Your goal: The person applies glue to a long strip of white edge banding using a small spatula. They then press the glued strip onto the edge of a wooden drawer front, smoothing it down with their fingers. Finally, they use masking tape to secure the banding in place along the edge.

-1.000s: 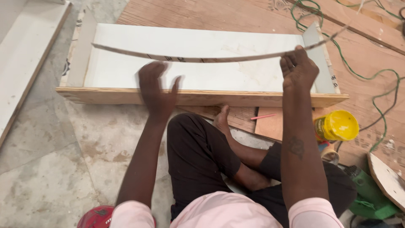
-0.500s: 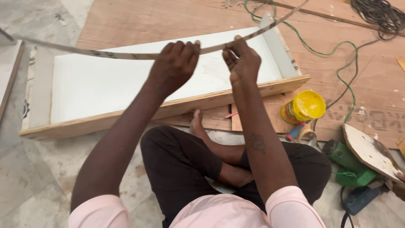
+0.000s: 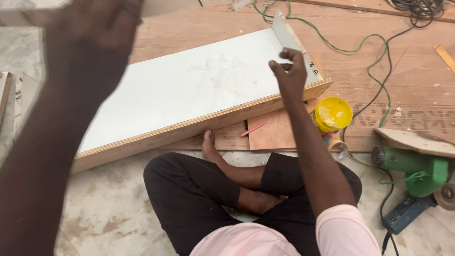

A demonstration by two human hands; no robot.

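A long white-faced plywood board (image 3: 189,90) lies on the floor in front of my crossed legs. A grey laminate strip (image 3: 286,29) runs across its right end. My right hand (image 3: 290,71) is over that end, with thumb and fingers pinched on the strip's edge. Close to the camera at the top left, my left hand (image 3: 90,42) is raised and heavily blurred. Whether it holds anything cannot be seen. The long thin curved strip from before is not clearly visible.
A yellow-lidded tin (image 3: 333,114) and a tape roll (image 3: 337,149) sit right of the board. A green power tool (image 3: 417,170) lies at the right edge, with green and black cables (image 3: 360,47) across the plywood sheet (image 3: 379,85). A red pencil (image 3: 254,128) lies by my foot.
My left hand has left the middle of the board and swung up to the top left, near the camera. My right hand has moved to the board's right end. The view has shifted left.
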